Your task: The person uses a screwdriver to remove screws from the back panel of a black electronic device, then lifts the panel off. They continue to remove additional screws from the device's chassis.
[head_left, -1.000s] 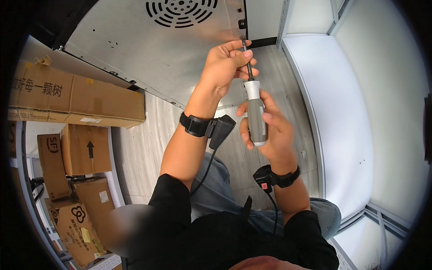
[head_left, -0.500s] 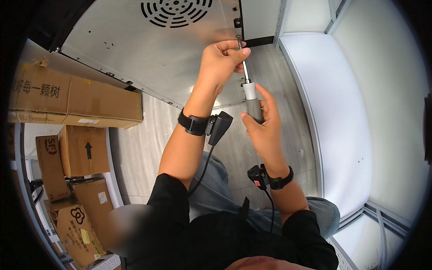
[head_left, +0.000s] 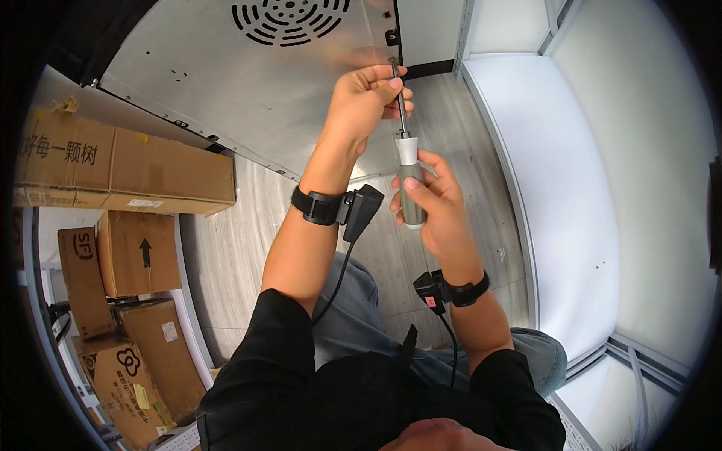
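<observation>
A screwdriver (head_left: 410,197) with a grey and white handle points away from me, its tip at the edge of a metal panel (head_left: 248,98). My right hand (head_left: 440,199) is closed round the handle, thumb on top. Near the tip, my left hand (head_left: 365,98) pinches the metal shaft between thumb and fingers. A small screw (head_left: 392,60) seems to sit at the tip, close to the panel's right edge; the fingers partly hide this spot. Round vent slots (head_left: 290,19) are cut in the panel to the left of the tip. Each wrist wears a black strap with a cabled device.
A long cardboard box (head_left: 135,165) juts in from the left, below the panel. Several more cartons (head_left: 143,255) fill a shelf at lower left. A white shelf (head_left: 568,195) with a metal frame runs along the right. Wood-patterned floor (head_left: 241,248) lies beneath my arms.
The right hand has turned and shifted slightly left on the handle, and more of the handle's end shows. The screwdriver leans less steeply across. The left hand still pinches the shaft.
</observation>
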`<state>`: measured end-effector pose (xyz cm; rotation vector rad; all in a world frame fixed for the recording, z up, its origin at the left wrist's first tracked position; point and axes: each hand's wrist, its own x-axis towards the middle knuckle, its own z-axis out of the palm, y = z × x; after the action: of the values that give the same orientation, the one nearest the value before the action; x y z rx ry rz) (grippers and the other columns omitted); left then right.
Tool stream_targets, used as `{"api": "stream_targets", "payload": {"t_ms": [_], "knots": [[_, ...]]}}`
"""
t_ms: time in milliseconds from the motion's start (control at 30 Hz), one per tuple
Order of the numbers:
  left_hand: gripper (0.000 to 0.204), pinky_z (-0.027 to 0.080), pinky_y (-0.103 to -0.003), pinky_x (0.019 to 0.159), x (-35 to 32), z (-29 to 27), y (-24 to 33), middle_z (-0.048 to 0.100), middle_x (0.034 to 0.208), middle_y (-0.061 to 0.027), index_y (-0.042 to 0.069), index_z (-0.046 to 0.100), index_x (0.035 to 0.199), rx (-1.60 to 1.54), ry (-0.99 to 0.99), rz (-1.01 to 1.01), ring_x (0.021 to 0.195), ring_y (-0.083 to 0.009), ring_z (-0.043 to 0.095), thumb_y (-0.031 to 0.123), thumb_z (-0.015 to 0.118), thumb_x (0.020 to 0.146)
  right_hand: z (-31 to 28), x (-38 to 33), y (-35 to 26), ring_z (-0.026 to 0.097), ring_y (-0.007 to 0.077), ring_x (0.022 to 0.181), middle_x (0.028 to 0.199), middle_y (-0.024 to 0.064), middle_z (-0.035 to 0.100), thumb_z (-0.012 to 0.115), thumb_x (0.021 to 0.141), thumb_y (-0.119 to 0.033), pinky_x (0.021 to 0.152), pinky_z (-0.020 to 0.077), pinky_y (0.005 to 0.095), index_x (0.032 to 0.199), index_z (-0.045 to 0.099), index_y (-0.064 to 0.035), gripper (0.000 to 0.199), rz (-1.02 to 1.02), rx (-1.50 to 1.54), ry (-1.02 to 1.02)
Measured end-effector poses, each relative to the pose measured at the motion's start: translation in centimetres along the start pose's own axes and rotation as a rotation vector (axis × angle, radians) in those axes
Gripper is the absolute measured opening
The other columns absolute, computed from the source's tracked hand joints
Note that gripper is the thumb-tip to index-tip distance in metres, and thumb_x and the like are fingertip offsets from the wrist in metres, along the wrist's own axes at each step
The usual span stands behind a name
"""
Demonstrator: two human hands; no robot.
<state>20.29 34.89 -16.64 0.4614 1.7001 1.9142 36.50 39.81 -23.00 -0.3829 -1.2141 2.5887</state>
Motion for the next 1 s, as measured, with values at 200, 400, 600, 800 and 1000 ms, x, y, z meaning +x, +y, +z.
{"api": "stream_targets", "payload": {"t_ms": [200, 400, 600, 800, 1000], "knots": [[0.023, 0.049, -0.023, 0.058, -0.3, 0.3, 0.2, 0.065, 0.077, -0.0041, -0.001, 0.063, 0.104, 0.219, 0.039, 0.048, 0.063, -0.0110, 0.060, 0.010, 0.068, 0.084, 1.4, -0.5, 0.2, 0.059, 0.0104, 0.068, 0.089, 0.0104, 0.058, 0.066, 0.084, -0.011, 0.049, 0.0467, 0.0231, 0.127, 0.039, -0.0021, 0.051, -0.214, -0.444, 0.182], [0.023, 0.051, -0.025, 0.059, 0.0, 0.0, -0.3, 0.065, 0.078, -0.0063, -0.002, 0.061, 0.108, 0.078, 0.012, 0.019, 0.064, -0.0133, 0.062, 0.006, 0.063, 0.086, -0.8, 0.3, -0.4, 0.062, 0.0188, 0.069, 0.094, 0.0151, 0.059, 0.057, 0.088, -0.020, 0.049, 0.0478, 0.0269, 0.130, 0.036, -0.0025, 0.050, 0.101, 0.207, -0.129], [0.023, 0.053, -0.027, 0.062, -0.1, -0.3, -0.2, 0.066, 0.081, -0.0081, -0.002, 0.060, 0.110, -0.004, -0.021, -0.017, 0.067, -0.0149, 0.064, 0.006, 0.061, 0.088, -1.8, 0.8, 0.1, 0.064, 0.0232, 0.074, 0.097, 0.0161, 0.061, 0.053, 0.091, -0.022, 0.051, 0.0488, 0.0290, 0.133, 0.036, -0.0037, 0.050, 0.093, 0.295, -0.205], [0.025, 0.051, -0.025, 0.061, -0.5, 0.6, 0.1, 0.067, 0.078, -0.0051, -0.001, 0.062, 0.105, 0.210, 0.063, 0.040, 0.068, -0.0126, 0.064, 0.012, 0.068, 0.084, -0.6, 0.6, 1.3, 0.062, 0.0167, 0.077, 0.097, 0.0110, 0.057, 0.061, 0.086, -0.010, 0.054, 0.0525, 0.0283, 0.133, 0.038, -0.0065, 0.052, -0.087, -0.151, -0.004], [0.022, 0.050, -0.025, 0.057, -0.2, 0.5, -0.3, 0.067, 0.076, -0.0061, -0.002, 0.063, 0.103, 0.190, 0.084, 0.060, 0.066, -0.0124, 0.064, 0.009, 0.068, 0.084, -0.3, 0.5, 1.2, 0.062, 0.0154, 0.081, 0.095, 0.0079, 0.055, 0.065, 0.084, -0.011, 0.054, 0.0522, 0.0264, 0.131, 0.038, -0.0025, 0.055, -0.205, -0.308, 0.086]]}}
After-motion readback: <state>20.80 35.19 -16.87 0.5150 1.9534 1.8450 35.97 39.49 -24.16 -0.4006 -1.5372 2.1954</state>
